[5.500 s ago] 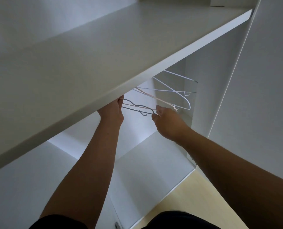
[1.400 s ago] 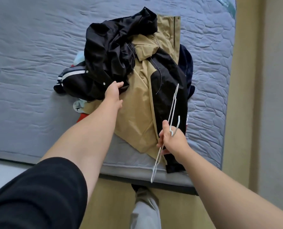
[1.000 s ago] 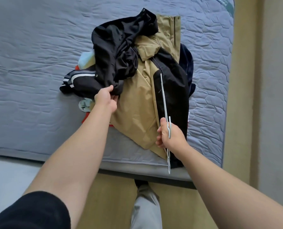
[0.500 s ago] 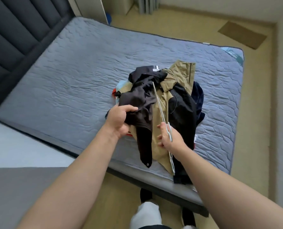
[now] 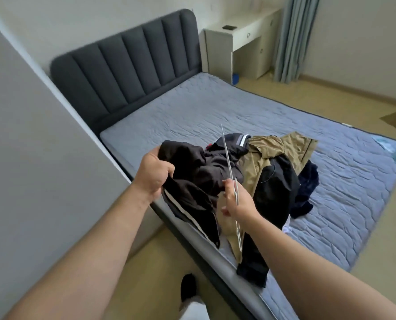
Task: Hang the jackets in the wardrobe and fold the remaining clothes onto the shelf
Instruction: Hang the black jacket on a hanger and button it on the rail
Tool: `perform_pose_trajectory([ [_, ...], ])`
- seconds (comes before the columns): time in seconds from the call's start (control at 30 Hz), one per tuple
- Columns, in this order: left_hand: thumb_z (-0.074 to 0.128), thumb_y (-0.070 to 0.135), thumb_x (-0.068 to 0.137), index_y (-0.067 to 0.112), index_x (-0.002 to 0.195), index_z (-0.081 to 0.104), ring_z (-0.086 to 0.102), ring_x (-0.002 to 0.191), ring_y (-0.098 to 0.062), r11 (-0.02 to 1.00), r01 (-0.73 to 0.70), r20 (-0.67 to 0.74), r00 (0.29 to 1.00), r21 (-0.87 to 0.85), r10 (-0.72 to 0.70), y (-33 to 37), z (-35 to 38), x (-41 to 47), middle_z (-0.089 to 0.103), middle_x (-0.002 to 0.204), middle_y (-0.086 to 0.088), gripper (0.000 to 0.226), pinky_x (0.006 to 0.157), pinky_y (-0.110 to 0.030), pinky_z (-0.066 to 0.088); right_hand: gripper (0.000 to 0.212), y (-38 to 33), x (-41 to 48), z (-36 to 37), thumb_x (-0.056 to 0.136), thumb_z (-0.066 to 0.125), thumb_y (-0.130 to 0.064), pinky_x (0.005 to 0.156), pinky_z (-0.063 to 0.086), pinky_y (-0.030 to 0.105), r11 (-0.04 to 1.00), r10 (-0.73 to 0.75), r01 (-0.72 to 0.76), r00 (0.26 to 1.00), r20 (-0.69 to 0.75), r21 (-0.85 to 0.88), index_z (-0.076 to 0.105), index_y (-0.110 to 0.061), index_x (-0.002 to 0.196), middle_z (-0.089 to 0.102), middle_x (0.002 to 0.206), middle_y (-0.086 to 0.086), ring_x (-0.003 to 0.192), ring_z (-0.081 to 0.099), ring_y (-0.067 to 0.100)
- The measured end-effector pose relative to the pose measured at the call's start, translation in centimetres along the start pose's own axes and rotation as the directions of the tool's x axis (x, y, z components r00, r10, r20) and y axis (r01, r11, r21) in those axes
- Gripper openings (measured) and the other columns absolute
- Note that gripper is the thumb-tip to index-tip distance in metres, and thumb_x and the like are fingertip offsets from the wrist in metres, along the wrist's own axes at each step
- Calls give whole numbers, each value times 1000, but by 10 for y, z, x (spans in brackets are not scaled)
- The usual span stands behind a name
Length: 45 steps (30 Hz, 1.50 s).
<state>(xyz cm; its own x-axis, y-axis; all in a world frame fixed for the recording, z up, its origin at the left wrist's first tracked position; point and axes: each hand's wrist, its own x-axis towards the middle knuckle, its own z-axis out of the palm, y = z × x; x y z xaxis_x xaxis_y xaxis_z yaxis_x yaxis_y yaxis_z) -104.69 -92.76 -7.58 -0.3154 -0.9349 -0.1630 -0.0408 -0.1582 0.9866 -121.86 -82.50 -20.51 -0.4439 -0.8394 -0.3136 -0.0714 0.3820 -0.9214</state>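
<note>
My left hand [image 5: 155, 173] grips a black jacket [image 5: 201, 179] with white stripes and holds it lifted off the pile at the bed's near edge. A white wire hanger [image 5: 230, 172], seen edge-on, stands upright in the pinch of my right hand [image 5: 238, 200], right beside the black jacket. Behind them a tan and black jacket [image 5: 268, 167] lies spread on the grey mattress [image 5: 215, 112], one black sleeve hanging over the edge. A dark navy garment [image 5: 308, 188] pokes out at the right of the pile.
A dark padded headboard [image 5: 127, 65] stands at the bed's far left. A grey panel [image 5: 30, 158] fills the left side. A white desk [image 5: 241, 38] and grey curtain [image 5: 291, 35] stand at the back. Tan floor runs beside the bed, with my foot [image 5: 187, 289] near its edge.
I turned from the wardrobe to the bed with one hanger in my right hand. My left hand took hold of the black jacket and lifted it off the pile; my view rose.
</note>
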Motion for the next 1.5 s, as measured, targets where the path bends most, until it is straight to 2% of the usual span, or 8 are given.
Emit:
perform_pose_trajectory([
  [0.2,29,-26,62,3,101,65,60,85,-27,996,14,-186,982,-85,-30,20,-31,-87,65,87,-11,60,70,-30,49,59,-17,-42,14,91,28,-69,85,54,49,949,-192,210,977,96,-235,59,-19,94,68,86,8,87,66,38],
  [0.43,62,12,51,3,103,70,64,94,-33,907,-27,-196,979,-421,-62,54,-96,-185,68,98,-17,53,84,-37,55,60,-55,-93,69,87,60,-16,101,51,44,882,-272,399,866,420,-252,50,-24,146,65,128,4,117,62,24],
  [0.57,79,27,67,2,94,74,71,93,-33,912,-68,-195,981,-404,-13,65,-136,-232,73,99,-18,37,82,-39,59,88,-61,-135,115,56,55,-49,92,56,39,902,-201,379,792,576,-207,48,-42,143,67,100,-13,89,64,15],
  [0.7,77,16,64,7,82,77,72,75,-28,952,-137,-273,960,-272,60,59,-183,-285,74,83,-13,20,70,-33,59,11,-49,-174,175,82,60,-18,81,60,53,897,-140,369,758,638,-243,69,-24,83,72,79,2,84,72,30],
  [0.8,73,11,72,8,83,78,72,73,-25,965,-163,-337,937,-203,87,52,-223,-330,75,82,-11,12,69,-31,58,27,-48,-203,211,81,49,-8,74,58,45,890,-112,345,799,591,-297,57,-22,60,61,66,4,72,62,27],
  [1.03,74,7,65,18,88,58,62,63,-16,993,41,-508,861,108,20,41,-313,-443,68,75,-3,29,53,-20,47,18,-81,-268,259,80,50,-16,76,52,32,854,-183,428,779,599,-296,65,-25,82,72,84,3,88,69,30],
  [1.27,78,29,66,33,125,59,72,98,-15,822,531,-420,806,204,-417,-4,-320,-499,75,109,2,62,90,-31,54,24,-133,-340,293,70,49,-25,60,51,28,750,-343,596,722,601,-288,66,-25,87,65,70,-5,68,64,20],
  [1.5,83,18,81,2,109,71,74,98,-29,936,307,-580,736,-175,-350,-64,-310,-517,76,107,-16,34,88,-37,59,12,-137,-385,308,78,55,-24,66,50,29,667,-394,703,615,683,-248,65,-26,86,67,74,-3,74,67,24],
])
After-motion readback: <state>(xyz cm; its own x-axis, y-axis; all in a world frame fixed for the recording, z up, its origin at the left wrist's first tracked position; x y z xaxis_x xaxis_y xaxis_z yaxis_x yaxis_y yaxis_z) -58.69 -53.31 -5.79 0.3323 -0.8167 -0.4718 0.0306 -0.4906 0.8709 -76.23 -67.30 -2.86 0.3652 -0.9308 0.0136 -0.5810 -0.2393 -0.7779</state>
